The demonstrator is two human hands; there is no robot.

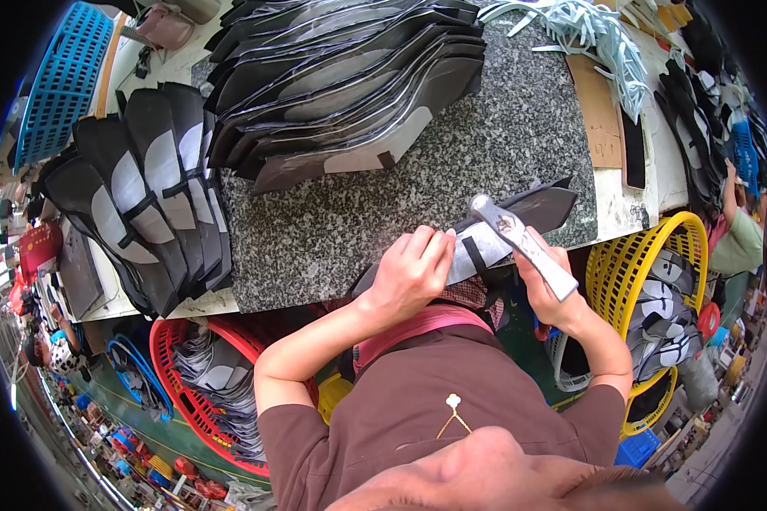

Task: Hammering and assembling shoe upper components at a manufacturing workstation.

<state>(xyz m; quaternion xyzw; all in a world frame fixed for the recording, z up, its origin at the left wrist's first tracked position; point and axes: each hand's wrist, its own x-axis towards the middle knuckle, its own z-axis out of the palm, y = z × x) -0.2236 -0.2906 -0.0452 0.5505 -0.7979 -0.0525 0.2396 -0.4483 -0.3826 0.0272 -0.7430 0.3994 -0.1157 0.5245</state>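
A dark shoe upper with a grey panel and a short black strip lies along the near edge of the granite slab. My left hand is closed on its near left part, fingers bent over the edge. In my right hand is a hammer with a silvery metal head, held over the right part of the upper. The hammer's handle is mostly hidden by the hand. Beyond my hands, a tall pile of similar uppers sits on the slab. More uppers are fanned out at the left.
Pale blue strips and brown cardboard lie at the far right. Below the table edge stand a red basket and a yellow basket, both holding pieces. A blue basket is at far left. Other people work nearby.
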